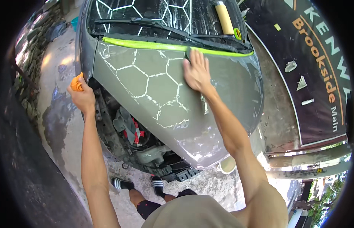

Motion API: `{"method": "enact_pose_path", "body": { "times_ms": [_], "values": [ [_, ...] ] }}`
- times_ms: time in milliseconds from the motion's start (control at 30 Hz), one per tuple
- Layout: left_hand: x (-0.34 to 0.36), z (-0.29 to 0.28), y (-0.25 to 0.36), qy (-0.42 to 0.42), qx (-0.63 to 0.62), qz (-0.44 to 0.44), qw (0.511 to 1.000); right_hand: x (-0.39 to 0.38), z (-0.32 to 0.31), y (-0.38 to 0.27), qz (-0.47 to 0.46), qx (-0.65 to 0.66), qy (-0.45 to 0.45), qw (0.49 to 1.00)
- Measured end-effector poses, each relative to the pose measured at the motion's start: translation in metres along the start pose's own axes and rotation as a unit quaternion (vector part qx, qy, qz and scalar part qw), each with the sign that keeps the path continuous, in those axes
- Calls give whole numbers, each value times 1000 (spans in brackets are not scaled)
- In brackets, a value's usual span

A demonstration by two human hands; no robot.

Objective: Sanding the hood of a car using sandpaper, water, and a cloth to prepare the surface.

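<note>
Touching the grey hood, centre of frame: likely stiff, slick where glossy, best held by its edge | my right hand flat on it, fingers straight, a dark piece mostly hidden beneath | my left hand, mid-left, well apart, closed round an orange cloth, likely soft, light | green tape, upper middle, near my right fingertips
</note>
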State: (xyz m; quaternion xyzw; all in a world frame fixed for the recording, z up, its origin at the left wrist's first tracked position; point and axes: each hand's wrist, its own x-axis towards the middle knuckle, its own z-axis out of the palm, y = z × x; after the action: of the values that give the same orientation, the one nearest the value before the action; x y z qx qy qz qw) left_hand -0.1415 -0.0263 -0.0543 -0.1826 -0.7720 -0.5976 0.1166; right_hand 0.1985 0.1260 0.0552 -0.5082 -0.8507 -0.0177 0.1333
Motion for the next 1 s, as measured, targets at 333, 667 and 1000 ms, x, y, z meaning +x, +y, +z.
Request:
{"method": "enact_pose_path", "body": {
  "times_ms": [333, 667, 1000],
  "values": [
    [-6, 1, -10, -3, -2, 12, 1000, -20, -4, -17, -49, -46, -35, 997],
    [4, 4, -19, 16, 12, 35, 999, -64, 10, -77, -179, -12, -21, 984],
    [0, -5, -2, -10, -4, -26, 1000, -57, 9, -136, -345, 17, -63, 936]
  ]
}}
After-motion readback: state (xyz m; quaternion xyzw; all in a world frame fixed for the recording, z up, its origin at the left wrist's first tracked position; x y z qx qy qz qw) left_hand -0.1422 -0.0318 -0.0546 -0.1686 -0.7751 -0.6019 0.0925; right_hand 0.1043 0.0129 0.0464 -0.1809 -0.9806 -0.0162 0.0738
